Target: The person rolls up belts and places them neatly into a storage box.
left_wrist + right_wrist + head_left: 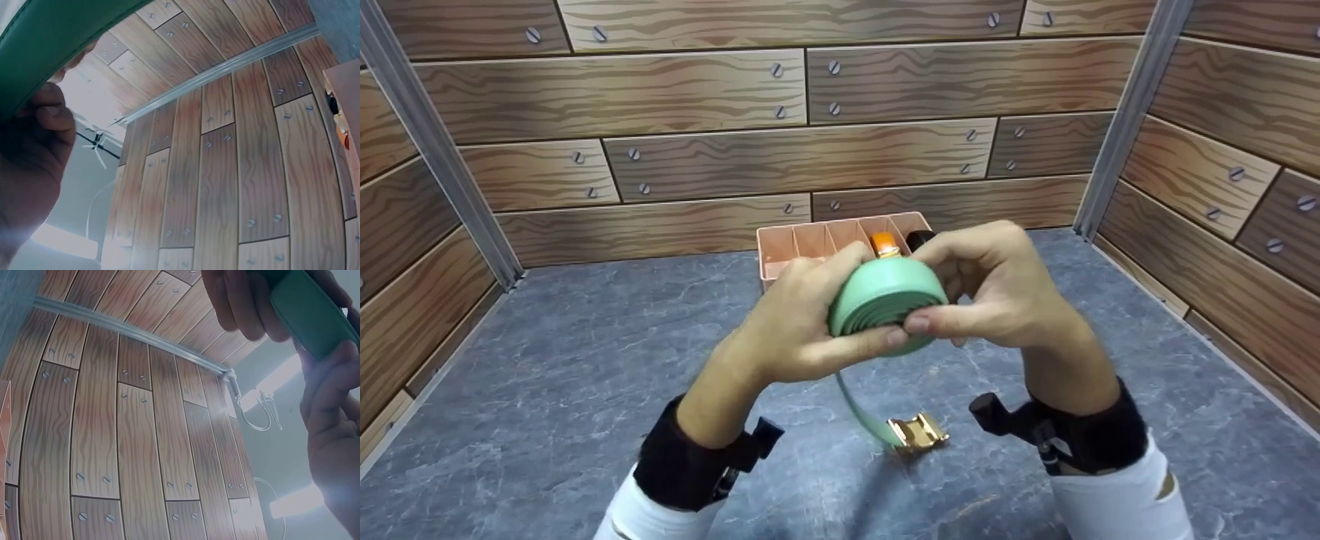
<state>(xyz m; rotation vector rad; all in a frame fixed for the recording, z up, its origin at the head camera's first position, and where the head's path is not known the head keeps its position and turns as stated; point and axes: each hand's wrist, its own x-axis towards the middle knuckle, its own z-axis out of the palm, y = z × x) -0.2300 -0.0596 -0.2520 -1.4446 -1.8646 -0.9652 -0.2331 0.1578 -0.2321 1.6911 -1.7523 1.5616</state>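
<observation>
A mint-green belt (pixel 894 277), coiled into a thick roll, is held up above the table between both hands. My left hand (pixel 806 322) grips the coil from its left side, thumb along the lower face. On the opposite side my right hand (pixel 1005 292) holds the roll, its thumb tip pressing the coil's face close to the left thumb. A loose tail hangs below and ends in a shiny gold buckle (pixel 919 433) low over the table. Stitching along the belt (pixel 67 48) shows in the left wrist view; the right wrist view shows the roll (pixel 312 318) between fingers.
Behind the hands stands a pink divided box (pixel 776 251). An orange rolled item (pixel 885 244) and a black item (pixel 919 238) sit in its right compartments. Wood-patterned walls (pixel 705 161) enclose the grey marbled table (pixel 607 360) at the back and sides.
</observation>
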